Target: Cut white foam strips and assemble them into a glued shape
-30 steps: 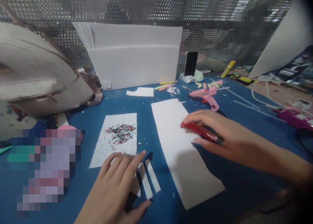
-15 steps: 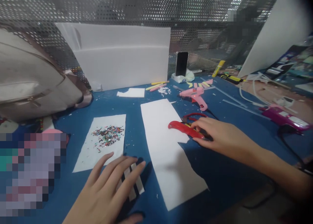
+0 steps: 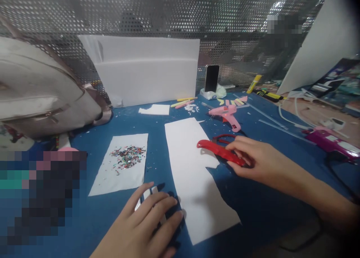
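Note:
My right hand [image 3: 247, 156] grips a red, curved utility knife [image 3: 216, 149] by one end, tilted above the long white foam sheet [image 3: 188, 156]. Its blade is not visible. Just behind it lies a dark red, looped tool handle [image 3: 223, 137], partly hidden. My left hand [image 3: 152, 220] has its fingers apart and lies over small white strips [image 3: 154, 190], fingertips by the left edge of the long sheet. The fingers cover most of the strips. Beyond this hand, a white paper [image 3: 104, 183] bears a pile of shiny multicoloured flakes [image 3: 129, 156].
A pink glue gun [image 3: 227, 115] and a purple one [image 3: 332, 143] lie to the right, with cables. Behind stand a phone [image 3: 212, 79] and a white board [image 3: 149, 74]. A pale bag [image 3: 47, 85] is at left. Chalk-like sticks [image 3: 184, 103] and white scraps lie at the back.
My right hand has lifted the red utility knife off the sheet and tilted it. My left hand has moved right, towards the long sheet. The view has shifted slightly.

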Demonstrator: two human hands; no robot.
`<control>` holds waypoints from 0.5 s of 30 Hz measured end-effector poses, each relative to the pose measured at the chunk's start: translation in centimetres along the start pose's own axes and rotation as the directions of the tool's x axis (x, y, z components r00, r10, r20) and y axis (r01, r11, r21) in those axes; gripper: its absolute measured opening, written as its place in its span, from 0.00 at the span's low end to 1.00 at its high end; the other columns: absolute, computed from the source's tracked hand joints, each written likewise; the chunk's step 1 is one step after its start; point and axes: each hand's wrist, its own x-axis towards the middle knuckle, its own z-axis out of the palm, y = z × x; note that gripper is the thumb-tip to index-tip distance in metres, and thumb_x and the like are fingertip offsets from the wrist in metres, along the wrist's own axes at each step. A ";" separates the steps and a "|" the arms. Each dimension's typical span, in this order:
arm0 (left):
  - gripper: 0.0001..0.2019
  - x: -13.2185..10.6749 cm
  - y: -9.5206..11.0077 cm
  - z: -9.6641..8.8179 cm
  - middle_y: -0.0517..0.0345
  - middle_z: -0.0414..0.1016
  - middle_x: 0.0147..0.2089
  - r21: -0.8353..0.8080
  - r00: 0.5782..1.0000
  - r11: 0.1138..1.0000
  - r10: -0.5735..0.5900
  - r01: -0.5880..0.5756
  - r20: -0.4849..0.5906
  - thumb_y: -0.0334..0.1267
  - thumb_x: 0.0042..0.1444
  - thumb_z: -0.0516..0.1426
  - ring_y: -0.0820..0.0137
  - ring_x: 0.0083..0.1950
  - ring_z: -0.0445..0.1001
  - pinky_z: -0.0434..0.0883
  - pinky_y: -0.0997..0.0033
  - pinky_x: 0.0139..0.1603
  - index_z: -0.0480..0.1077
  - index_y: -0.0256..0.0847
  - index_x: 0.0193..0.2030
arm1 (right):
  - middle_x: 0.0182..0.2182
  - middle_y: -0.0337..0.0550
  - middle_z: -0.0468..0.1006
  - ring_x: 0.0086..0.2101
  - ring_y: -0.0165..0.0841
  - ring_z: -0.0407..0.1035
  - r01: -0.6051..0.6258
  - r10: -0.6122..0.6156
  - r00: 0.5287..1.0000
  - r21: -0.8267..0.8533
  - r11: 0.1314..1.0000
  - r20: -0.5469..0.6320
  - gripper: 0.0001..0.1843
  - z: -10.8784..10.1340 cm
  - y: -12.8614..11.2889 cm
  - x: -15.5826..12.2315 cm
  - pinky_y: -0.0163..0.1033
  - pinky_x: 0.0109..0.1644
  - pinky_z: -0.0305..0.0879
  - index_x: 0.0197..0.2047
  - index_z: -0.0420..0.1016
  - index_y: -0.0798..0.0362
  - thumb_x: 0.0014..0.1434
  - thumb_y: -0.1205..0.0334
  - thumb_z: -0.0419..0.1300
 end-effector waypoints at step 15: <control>0.20 0.6 1.2 -1.1 0.62 0.74 0.58 -0.031 0.988 0.998 0.064 -0.060 0.142 0.33 0.72 0.39 0.67 0.56 0.71 0.37 0.51 0.74 0.69 0.46 0.58 | 0.34 0.39 0.74 0.30 0.34 0.70 0.063 -0.015 0.922 0.112 0.992 -0.386 0.09 -1.1 -0.7 -0.7 0.38 0.34 0.66 0.42 0.67 0.47 0.58 0.57 0.60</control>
